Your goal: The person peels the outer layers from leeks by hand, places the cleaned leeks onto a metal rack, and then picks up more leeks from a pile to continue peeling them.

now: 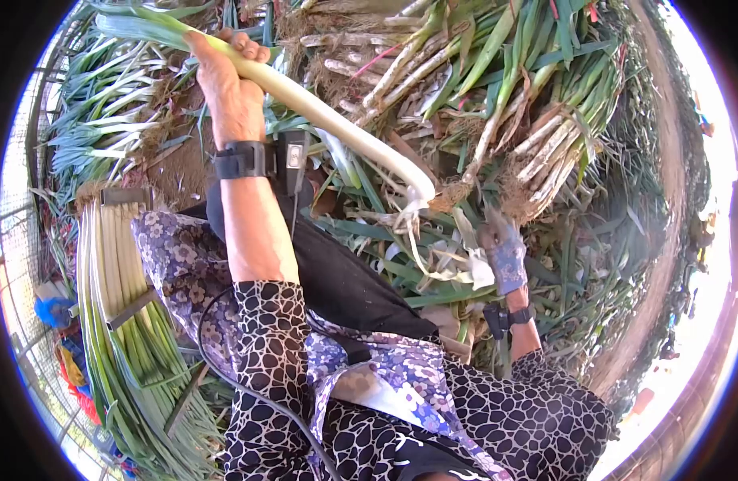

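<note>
A long leek (329,120) stretches from the upper left to the centre, its green leaves at the left and its roots at the right. My left hand (229,76) is wrapped round its upper shaft. Pale peeled layers (417,240) dangle from the root end. My right hand (504,252), in a patterned glove, is low over the leaf scraps at the right, beside the root end and apart from it. Its fingers are blurred, and whether they hold anything is unclear.
Trimmed leeks (112,264) stand in a metal-barred holder at the left. Loose leeks (112,120) lie at the upper left. Unpeeled leek bundles (553,156) with dirty roots lie at the upper right. Leaf scraps (369,232) cover the ground ahead of my lap.
</note>
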